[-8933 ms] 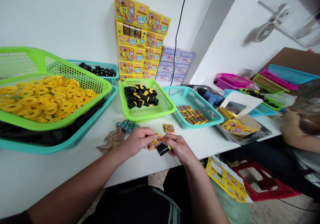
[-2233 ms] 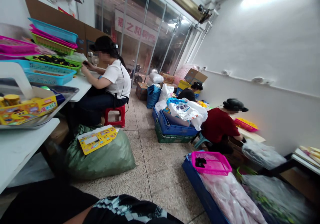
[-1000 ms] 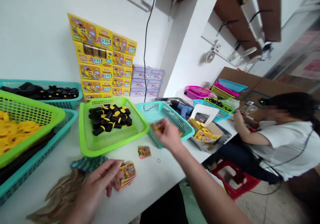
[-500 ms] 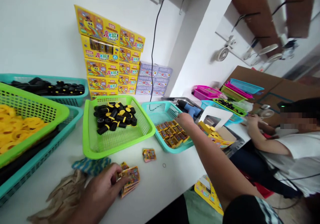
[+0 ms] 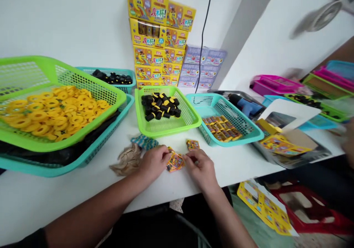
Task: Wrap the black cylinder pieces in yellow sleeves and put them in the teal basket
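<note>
- Grip check: left hand (image 5: 153, 163) and right hand (image 5: 199, 170) both closed in at lower centre, fingers pinching opposite edges of a small printed packet (image 5: 175, 162); firmness of hold cannot be confirmed from this view.
- Item location: packet sits on the white bench (image 5: 69, 203), between the hands, at or just above the surface, tilted slightly.
- Second packet (image 5: 193, 145): flat on the bench, just above the right hand, not touched.
- Near left hand: crumpled brown paper (image 5: 128, 159) and a blue patterned cloth (image 5: 144, 142), both just beside it.
- Centre of frame: lime-green basket (image 5: 166, 133) holding black-and-yellow rolls (image 5: 159, 107).
- Right of that: teal basket (image 5: 243, 137) holding rows of small yellow packets (image 5: 221, 129).
- Left of frame: large green basket (image 5: 83, 128) heaped with yellow rings (image 5: 52, 117).
- Upper centre: stacked yellow boxes (image 5: 156, 45) against the wall.
- Right of frame: metal tray (image 5: 284, 146) with yellow card on it; a co-worker's hand (image 5: 349, 141) blurred at the edge, well apart from the person's own hands.
</note>
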